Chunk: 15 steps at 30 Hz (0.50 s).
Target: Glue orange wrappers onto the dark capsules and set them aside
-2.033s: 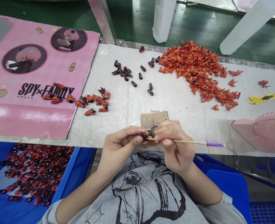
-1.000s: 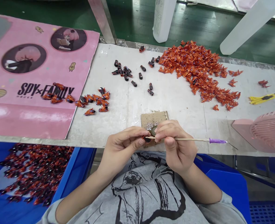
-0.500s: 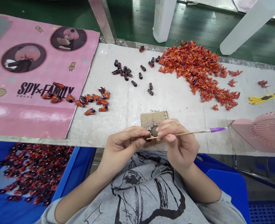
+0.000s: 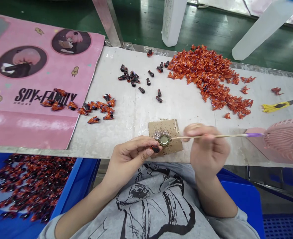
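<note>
Head view: a blue bin (image 4: 68, 184) at lower left holds a loose heap of red-and-black pieces (image 4: 39, 182). On the worktop (image 4: 186, 109), a bottle cap (image 4: 164, 140) sits open side up on a speckled cardboard square (image 4: 175, 148); its inside looks pale green, and whether it holds liquid cannot be told. The left hand (image 4: 131, 154), reaching in from the left, pinches a dark piece (image 4: 155, 149) between thumb and fingers at the cardboard's near-left part, just beside the cap. Well apart from it, the right hand (image 4: 208, 149), blurred, is raised with bent fingers gripping a thin stick (image 4: 229, 135) nearly level, its tip near the cap and its purple end pointing right.
</note>
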### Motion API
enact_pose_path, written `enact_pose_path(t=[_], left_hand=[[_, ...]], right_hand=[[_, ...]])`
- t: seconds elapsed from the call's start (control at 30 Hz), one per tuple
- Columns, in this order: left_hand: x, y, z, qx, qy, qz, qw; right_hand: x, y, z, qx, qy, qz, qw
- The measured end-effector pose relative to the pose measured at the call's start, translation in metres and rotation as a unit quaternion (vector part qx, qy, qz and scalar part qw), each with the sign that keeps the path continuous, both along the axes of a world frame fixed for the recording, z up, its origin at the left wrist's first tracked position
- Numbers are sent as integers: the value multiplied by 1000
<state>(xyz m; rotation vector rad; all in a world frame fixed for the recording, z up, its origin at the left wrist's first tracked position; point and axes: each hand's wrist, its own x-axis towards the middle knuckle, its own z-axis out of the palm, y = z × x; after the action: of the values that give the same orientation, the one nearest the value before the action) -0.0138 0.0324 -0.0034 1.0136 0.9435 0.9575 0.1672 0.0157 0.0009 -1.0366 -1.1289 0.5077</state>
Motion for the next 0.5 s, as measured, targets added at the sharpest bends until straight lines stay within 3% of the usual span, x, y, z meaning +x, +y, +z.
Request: enact_pose_path(t=[0.17, 0.23, 0.3, 0.33, 0.4, 0.47, 0.5], left_hand=[[3, 3, -3, -24, -29, 22, 999], [4, 5, -3, -35, -29, 20, 999], [6, 5, -2, -41, -33, 13, 999], [7, 5, -2, -41, -39, 10, 998], [9, 4, -1, -42, -49, 7, 998], [10, 3, 1, -40, -57, 11, 997], [9, 3, 1, -39, -59, 15, 997]], right_hand=[[54, 13, 13, 83, -24, -155, 984], [80, 24, 15, 91, -88, -165, 978], [105, 38, 15, 48, -197, -151, 968], [115, 46, 13, 8, -278, -148, 949], [131, 63, 7, -86, -449, -127, 880], [139, 78, -3, -172, -535, -110, 820], [140, 85, -8, -199, -550, -99, 805]])
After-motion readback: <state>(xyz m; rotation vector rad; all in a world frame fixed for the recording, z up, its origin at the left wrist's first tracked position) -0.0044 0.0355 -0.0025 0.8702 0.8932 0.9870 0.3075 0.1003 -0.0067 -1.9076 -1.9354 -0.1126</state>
